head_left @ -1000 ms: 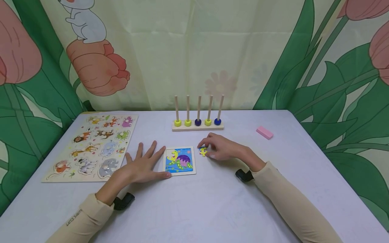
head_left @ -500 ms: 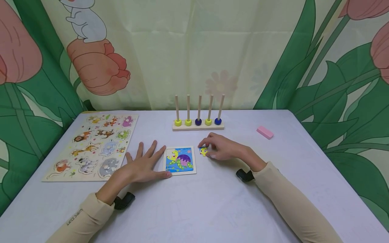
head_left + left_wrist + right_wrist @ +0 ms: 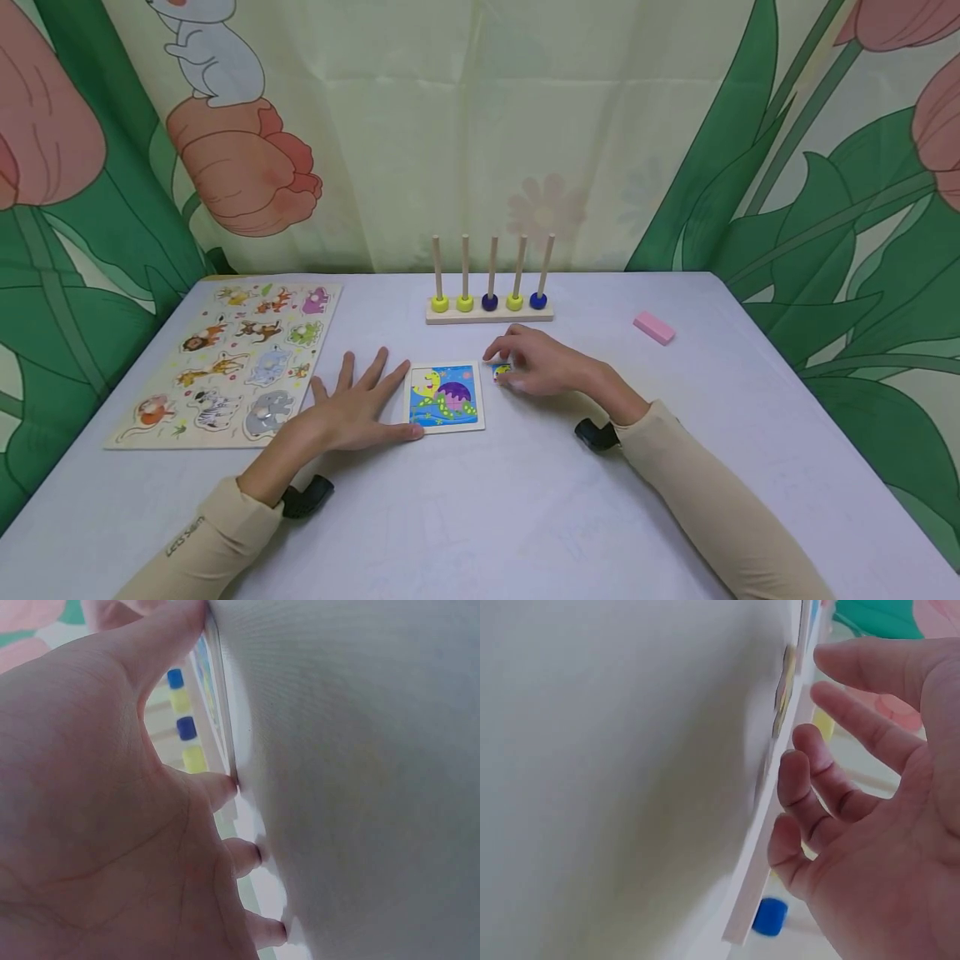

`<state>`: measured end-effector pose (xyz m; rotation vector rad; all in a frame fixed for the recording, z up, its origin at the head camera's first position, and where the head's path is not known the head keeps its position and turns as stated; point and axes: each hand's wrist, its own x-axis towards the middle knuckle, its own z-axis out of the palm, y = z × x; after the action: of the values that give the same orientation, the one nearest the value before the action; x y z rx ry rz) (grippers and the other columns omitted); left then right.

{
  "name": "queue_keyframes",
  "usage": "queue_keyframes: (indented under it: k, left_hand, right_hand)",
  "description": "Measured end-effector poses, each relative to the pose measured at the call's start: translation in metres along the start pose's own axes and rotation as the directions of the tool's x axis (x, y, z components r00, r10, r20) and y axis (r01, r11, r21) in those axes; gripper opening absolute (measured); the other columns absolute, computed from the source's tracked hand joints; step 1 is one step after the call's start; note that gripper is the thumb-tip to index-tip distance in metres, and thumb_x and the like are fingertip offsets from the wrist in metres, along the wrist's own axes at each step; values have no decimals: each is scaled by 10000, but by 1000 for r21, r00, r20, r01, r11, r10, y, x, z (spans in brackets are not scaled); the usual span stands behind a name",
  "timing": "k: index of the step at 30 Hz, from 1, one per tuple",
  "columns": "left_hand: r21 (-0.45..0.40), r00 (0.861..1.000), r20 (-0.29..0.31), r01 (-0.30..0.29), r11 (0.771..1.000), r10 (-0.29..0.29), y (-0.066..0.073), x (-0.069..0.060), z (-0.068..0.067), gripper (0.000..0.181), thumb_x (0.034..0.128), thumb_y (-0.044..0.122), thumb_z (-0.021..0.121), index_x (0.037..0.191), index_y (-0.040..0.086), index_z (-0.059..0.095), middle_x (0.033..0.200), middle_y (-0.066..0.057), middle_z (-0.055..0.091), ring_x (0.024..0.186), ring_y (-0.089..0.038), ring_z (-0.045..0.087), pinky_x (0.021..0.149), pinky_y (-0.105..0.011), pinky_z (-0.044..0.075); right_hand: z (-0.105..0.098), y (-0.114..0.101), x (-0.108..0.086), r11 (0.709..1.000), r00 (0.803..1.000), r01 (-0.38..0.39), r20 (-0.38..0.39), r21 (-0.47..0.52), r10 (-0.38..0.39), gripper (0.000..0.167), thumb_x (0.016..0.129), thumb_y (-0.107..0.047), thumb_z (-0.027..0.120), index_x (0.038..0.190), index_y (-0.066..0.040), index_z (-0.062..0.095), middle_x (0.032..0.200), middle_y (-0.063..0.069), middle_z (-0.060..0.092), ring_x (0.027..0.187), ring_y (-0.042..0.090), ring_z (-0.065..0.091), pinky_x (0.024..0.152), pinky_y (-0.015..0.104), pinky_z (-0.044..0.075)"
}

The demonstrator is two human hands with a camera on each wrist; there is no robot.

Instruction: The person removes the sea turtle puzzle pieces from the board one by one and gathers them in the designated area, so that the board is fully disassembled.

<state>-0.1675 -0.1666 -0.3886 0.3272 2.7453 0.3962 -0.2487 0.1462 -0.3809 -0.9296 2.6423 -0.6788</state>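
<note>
My left hand (image 3: 347, 419) lies spread on the cloth, its thumb and index fingertip at the left side of a small white-rimmed square puzzle (image 3: 454, 428) with a dinosaur picture. In the left wrist view that hand (image 3: 120, 780) touches the edge of the board (image 3: 223, 705). Just right of the puzzle, a small yellow and blue piece (image 3: 501, 369) is partly hidden by my right hand (image 3: 555, 364). The right wrist view has the piece (image 3: 784, 691) resting on the cloth, while the right hand (image 3: 877, 772) is above it with loosely bent fingers, a visible gap between them.
A large animal puzzle board (image 3: 180, 437) occupies the table's left side. Behind the small puzzle stands a wooden base (image 3: 489, 317) with several pegs and yellow and blue beads. A pink block (image 3: 654, 327) lies at the right.
The right thumb and index finger have parted from the piece and shifted slightly left over it, covering more of it. My left hand has stayed in place.
</note>
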Motion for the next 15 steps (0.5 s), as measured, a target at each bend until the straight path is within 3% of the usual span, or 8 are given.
queue_keyframes:
  k: [6,15]
  left_hand:
    - [2,1000,7,2,1000,-2,0,1,0,1102,857,823,622,1711,260,209,1803,-177,7,1592,-625,-103,1090,-945,-27]
    - [11,1000,9,1,1000,-1,0,0,0,1102,860,834,607,1712,265,199,1803,-179,0,1589,-630,-103,1090,-946,-26]
  right_hand:
    - [7,-13,11,1000,1000,25,-7,11,-25,297,975,-178,709,1270,-188,739,1120,54,635,967,180,561,878,313,492]
    - [17,-37,30,997,996,72,43,29,-74,272,1002,-192,689,1270,-197,735,1101,46,632,935,173,559,817,283,488]
